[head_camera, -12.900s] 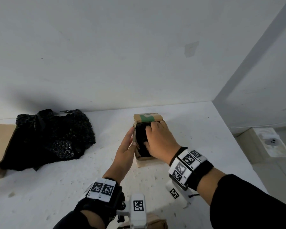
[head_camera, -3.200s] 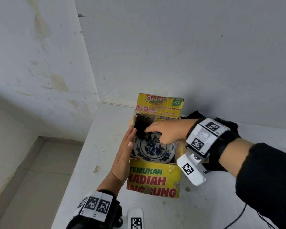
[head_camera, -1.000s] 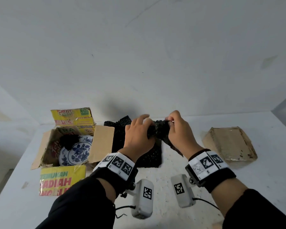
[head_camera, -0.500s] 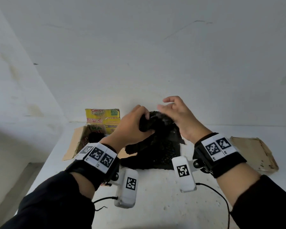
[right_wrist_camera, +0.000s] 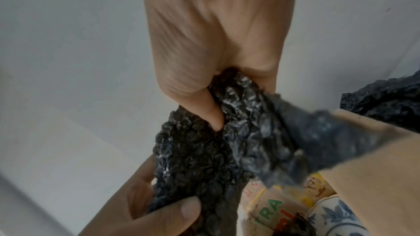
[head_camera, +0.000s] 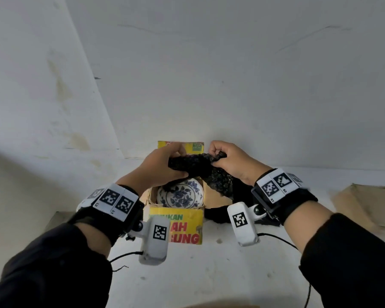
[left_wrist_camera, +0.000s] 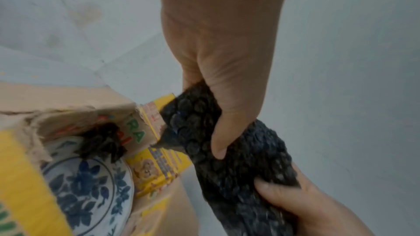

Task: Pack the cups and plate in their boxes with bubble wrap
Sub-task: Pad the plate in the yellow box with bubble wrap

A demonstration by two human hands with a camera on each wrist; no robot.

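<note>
Bubble wrap [head_camera: 200,167] now over box [head_camera: 176,227] | white tabletop [head_camera: 209,274] | wall corner

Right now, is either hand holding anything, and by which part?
Both hold one piece of black bubble wrap above the open box: left hand grips its left end, right hand pinches its right end.

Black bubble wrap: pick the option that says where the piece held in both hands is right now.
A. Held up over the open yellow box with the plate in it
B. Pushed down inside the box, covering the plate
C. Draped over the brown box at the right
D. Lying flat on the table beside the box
A: the left hand and right hand grip the black bubble wrap above the open yellow box, and the blue-patterned plate shows uncovered below it.
</note>
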